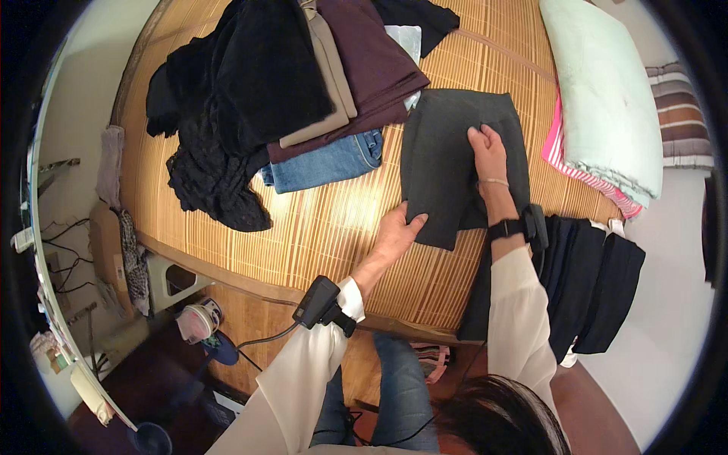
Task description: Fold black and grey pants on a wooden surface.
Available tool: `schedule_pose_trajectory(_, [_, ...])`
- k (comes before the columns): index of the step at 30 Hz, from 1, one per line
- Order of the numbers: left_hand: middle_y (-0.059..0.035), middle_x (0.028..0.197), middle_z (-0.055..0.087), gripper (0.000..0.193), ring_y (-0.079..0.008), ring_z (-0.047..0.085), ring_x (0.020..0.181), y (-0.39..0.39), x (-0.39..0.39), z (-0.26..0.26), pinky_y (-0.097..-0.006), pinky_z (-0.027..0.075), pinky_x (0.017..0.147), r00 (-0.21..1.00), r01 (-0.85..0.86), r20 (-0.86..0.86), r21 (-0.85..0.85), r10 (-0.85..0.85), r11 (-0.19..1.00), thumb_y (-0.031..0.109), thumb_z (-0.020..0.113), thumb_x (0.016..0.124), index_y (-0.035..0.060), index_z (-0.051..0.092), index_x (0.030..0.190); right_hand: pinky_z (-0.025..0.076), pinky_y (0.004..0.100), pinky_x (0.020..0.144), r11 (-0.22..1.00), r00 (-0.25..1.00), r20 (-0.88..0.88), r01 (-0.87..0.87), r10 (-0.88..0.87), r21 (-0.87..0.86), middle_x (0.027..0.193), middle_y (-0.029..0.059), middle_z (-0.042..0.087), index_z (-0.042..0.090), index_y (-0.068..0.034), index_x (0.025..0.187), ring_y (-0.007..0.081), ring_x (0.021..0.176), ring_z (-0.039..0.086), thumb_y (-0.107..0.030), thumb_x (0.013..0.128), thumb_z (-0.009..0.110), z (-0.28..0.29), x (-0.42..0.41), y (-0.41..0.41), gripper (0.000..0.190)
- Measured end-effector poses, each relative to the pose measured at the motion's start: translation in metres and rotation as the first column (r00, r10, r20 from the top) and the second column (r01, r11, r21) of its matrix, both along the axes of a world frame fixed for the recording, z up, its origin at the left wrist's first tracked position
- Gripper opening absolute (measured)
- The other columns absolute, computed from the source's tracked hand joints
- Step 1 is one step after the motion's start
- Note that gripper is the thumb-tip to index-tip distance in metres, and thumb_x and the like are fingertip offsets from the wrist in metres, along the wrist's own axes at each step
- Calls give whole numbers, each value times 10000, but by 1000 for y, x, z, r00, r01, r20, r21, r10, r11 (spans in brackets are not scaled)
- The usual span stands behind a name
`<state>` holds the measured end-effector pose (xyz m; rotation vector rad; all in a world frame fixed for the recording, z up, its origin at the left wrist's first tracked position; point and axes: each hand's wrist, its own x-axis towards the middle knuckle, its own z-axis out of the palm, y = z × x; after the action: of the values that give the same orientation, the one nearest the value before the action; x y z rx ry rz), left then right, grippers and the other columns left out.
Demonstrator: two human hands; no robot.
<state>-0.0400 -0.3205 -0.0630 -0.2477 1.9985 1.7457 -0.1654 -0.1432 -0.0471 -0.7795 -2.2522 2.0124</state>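
Observation:
Dark grey trousers (441, 153) lie partly folded on a bamboo mat (335, 227), one leg hanging towards the mat's near edge. My left hand (401, 230) pinches the lower left corner of the cloth between thumb and fingers. Higher up, my right hand (490, 151) rests on the trousers, its fingertips gathered at the fabric; whether they grip it I cannot tell. Folded blue jeans (327, 165) lie to the left, under a maroon garment (369, 68), a beige garment (324, 74) and black clothes (267, 79).
A pale green quilt (608, 102) lies at the right over pink striped cloth (603, 185). Below it, folded dark garments (586, 278) stand in a row. On the floor at the lower left is a plastic tub (198, 323). A cable runs from my left wrist device (318, 302).

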Motion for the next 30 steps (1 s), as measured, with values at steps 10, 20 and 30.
schedule_pose_trajectory(10, [-221,1004,640,352,-315,630,935,28,63,10,-347,476,815,989,28,149,-291,16,956,151,579,868,-60,524,1145,447,317,868,886,968,169,-240,187,396,1062,175,597,506,44,1177,237,958,581,-232,757,715,-14,65,11,544])
schedule_pose_trajectory(20, [-212,955,654,339,-266,641,871,33,62,20,-329,482,772,976,-133,147,-176,160,975,189,577,886,-82,549,1087,450,368,752,754,964,-18,-195,264,627,884,192,581,557,79,1049,302,839,580,-286,761,696,-26,27,-6,485])
schedule_pose_trajectory(30, [-262,786,624,366,-412,613,790,1,54,19,-441,481,698,998,33,68,-537,4,843,299,592,859,-61,600,926,467,281,712,856,994,-31,-78,109,511,861,96,598,555,18,1066,165,779,568,-78,848,604,54,136,68,243])
